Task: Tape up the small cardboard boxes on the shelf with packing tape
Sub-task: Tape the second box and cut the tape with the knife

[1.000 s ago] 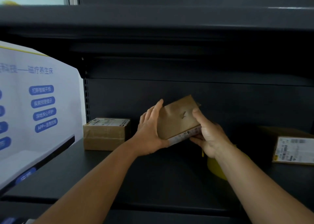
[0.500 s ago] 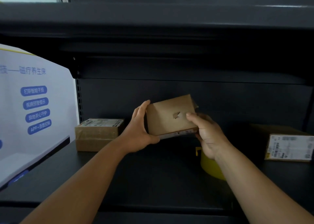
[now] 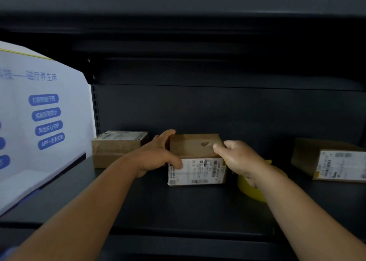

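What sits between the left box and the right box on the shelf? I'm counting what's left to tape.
In the head view, the middle box, gripped by the left hand and right hand, then a yellow tape roll.

Shelf [image 3: 178, 205]: dark grey metal throughout.
Middle box [image 3: 195, 145]: brown cardboard, white label [image 3: 198, 171] printed with black barcodes and text.
Left box [image 3: 116, 147]: brown, pale printed label on top.
Right box [image 3: 309, 153]: brown, white label with black print.
Tape roll [image 3: 249, 187]: yellow.
Board [image 3: 39, 122]: white, yellow-edged, blue rounded badges bearing white characters.
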A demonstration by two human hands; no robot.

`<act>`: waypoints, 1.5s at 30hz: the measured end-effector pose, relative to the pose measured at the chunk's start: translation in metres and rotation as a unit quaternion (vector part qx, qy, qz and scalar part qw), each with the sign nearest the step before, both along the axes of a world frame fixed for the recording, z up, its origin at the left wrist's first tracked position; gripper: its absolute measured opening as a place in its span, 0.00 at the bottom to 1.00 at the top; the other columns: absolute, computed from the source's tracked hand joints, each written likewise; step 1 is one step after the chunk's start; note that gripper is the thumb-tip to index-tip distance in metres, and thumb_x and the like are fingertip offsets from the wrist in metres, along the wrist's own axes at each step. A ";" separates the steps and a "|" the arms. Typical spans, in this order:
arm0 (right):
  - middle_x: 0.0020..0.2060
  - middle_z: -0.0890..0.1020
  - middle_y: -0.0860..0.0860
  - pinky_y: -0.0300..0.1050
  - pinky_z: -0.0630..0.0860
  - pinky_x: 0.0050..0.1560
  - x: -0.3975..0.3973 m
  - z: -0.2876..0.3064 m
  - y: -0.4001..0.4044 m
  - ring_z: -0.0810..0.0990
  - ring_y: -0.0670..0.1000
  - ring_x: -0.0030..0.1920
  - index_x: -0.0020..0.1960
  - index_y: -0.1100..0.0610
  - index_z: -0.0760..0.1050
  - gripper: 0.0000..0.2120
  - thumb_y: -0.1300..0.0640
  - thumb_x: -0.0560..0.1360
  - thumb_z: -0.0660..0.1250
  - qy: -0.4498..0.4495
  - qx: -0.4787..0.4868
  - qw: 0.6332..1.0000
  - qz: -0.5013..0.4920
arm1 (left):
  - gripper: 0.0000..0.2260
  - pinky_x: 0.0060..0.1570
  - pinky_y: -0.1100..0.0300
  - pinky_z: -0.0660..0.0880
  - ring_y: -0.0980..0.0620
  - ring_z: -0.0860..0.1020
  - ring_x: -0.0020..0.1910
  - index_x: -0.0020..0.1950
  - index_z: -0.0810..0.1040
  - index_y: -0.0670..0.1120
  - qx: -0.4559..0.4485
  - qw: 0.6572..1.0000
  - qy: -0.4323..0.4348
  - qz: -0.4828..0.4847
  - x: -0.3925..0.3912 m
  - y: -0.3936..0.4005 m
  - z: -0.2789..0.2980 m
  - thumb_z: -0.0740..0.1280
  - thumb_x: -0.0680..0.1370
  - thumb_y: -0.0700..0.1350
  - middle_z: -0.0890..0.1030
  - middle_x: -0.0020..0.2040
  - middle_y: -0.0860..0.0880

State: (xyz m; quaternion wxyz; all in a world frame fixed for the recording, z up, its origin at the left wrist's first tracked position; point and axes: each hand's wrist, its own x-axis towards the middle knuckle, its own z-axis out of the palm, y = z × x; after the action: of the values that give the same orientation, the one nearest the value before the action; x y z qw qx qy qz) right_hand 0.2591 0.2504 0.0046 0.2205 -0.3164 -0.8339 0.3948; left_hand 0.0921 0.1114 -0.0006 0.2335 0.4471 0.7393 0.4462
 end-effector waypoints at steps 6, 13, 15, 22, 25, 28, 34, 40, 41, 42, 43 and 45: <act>0.45 0.82 0.53 0.46 0.75 0.43 0.002 0.004 -0.002 0.80 0.50 0.44 0.51 0.57 0.76 0.18 0.44 0.79 0.56 -0.047 0.032 0.998 -0.034 | 0.58 0.65 0.49 0.70 0.49 0.68 0.67 0.77 0.50 0.60 -0.073 0.997 0.034 -0.001 0.002 0.003 -0.002 0.78 0.53 0.63 0.60 0.72 0.54; 0.46 0.81 0.52 0.46 0.74 0.45 0.005 0.006 -0.003 0.79 0.49 0.46 0.55 0.57 0.76 0.21 0.42 0.79 0.56 -0.069 0.046 0.996 -0.041 | 0.53 0.71 0.51 0.61 0.48 0.62 0.72 0.78 0.48 0.57 -0.080 0.995 0.055 0.010 0.010 0.005 0.001 0.77 0.62 0.61 0.56 0.76 0.51; 0.46 0.81 0.53 0.47 0.74 0.46 0.008 0.009 -0.003 0.79 0.50 0.46 0.54 0.58 0.77 0.23 0.40 0.78 0.55 -0.066 0.058 0.995 -0.047 | 0.50 0.71 0.52 0.58 0.49 0.57 0.74 0.79 0.47 0.55 -0.084 0.993 0.086 0.016 0.015 0.003 0.005 0.75 0.65 0.60 0.51 0.78 0.52; 0.62 0.78 0.54 0.49 0.70 0.62 0.033 0.021 0.005 0.76 0.53 0.62 0.63 0.57 0.73 0.25 0.41 0.79 0.52 -0.023 0.035 0.998 -0.037 | 0.54 0.73 0.45 0.55 0.48 0.51 0.77 0.78 0.51 0.53 -0.051 0.985 0.162 0.033 0.034 0.005 0.020 0.68 0.58 0.71 0.49 0.78 0.54; 0.66 0.74 0.49 0.46 0.67 0.61 0.046 0.026 0.008 0.71 0.52 0.66 0.66 0.50 0.72 0.17 0.48 0.81 0.54 -0.060 0.042 0.997 -0.029 | 0.47 0.73 0.45 0.56 0.50 0.50 0.76 0.78 0.54 0.53 -0.008 0.981 0.191 0.041 0.042 0.010 0.025 0.69 0.65 0.68 0.51 0.77 0.55; 0.65 0.75 0.48 0.47 0.69 0.65 0.064 0.030 0.010 0.72 0.51 0.64 0.67 0.48 0.72 0.19 0.59 0.78 0.59 -0.113 0.066 0.991 -0.014 | 0.42 0.72 0.47 0.57 0.50 0.50 0.76 0.77 0.55 0.53 0.023 0.975 0.219 0.026 0.056 0.017 0.030 0.69 0.69 0.64 0.53 0.77 0.55; 0.63 0.76 0.48 0.40 0.72 0.59 0.094 0.026 0.016 0.74 0.49 0.61 0.65 0.49 0.73 0.23 0.66 0.73 0.63 -0.212 0.103 0.972 0.017 | 0.28 0.72 0.53 0.54 0.52 0.53 0.76 0.76 0.59 0.52 0.075 0.954 0.290 0.019 0.081 0.030 0.037 0.65 0.78 0.51 0.57 0.77 0.51; 0.68 0.70 0.51 0.38 0.70 0.55 0.105 0.014 0.020 0.73 0.53 0.62 0.68 0.45 0.70 0.26 0.66 0.75 0.62 -0.319 0.169 0.932 0.014 | 0.43 0.74 0.46 0.51 0.46 0.50 0.77 0.78 0.49 0.51 -0.112 0.912 0.394 0.009 0.085 0.033 0.042 0.71 0.71 0.58 0.56 0.77 0.47; 0.67 0.70 0.51 0.38 0.71 0.55 0.106 0.012 0.021 0.72 0.53 0.62 0.67 0.43 0.71 0.25 0.65 0.75 0.62 -0.316 0.177 0.932 0.010 | 0.46 0.73 0.45 0.50 0.46 0.50 0.77 0.78 0.47 0.51 -0.164 0.900 0.405 0.008 0.083 0.034 0.040 0.71 0.70 0.60 0.56 0.78 0.47; 0.67 0.70 0.51 0.39 0.70 0.55 0.106 0.010 0.022 0.71 0.54 0.63 0.66 0.42 0.72 0.25 0.64 0.75 0.63 -0.311 0.183 0.932 0.005 | 0.48 0.73 0.45 0.50 0.45 0.51 0.77 0.78 0.46 0.51 -0.203 0.892 0.404 0.007 0.080 0.033 0.038 0.71 0.69 0.62 0.57 0.77 0.47; 0.68 0.70 0.50 0.40 0.70 0.56 0.107 0.008 0.022 0.70 0.55 0.65 0.65 0.41 0.72 0.24 0.62 0.75 0.63 -0.307 0.189 0.933 0.000 | 0.49 0.73 0.45 0.52 0.46 0.54 0.76 0.78 0.46 0.52 -0.229 0.890 0.394 0.005 0.076 0.033 0.037 0.72 0.68 0.63 0.58 0.77 0.48; 0.68 0.69 0.50 0.43 0.69 0.61 0.107 0.006 0.024 0.68 0.56 0.67 0.64 0.40 0.73 0.22 0.59 0.75 0.65 -0.301 0.201 0.932 -0.008 | 0.49 0.72 0.46 0.59 0.48 0.62 0.73 0.78 0.47 0.52 -0.246 0.900 0.360 -0.001 0.067 0.031 0.036 0.73 0.67 0.62 0.61 0.75 0.49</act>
State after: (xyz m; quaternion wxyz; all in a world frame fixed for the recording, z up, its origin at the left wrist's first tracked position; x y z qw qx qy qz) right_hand 0.3658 0.2739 0.0107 0.0217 -0.3759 -0.9206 0.1032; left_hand 0.1596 0.1420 0.0353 0.0539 0.5064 0.8586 0.0586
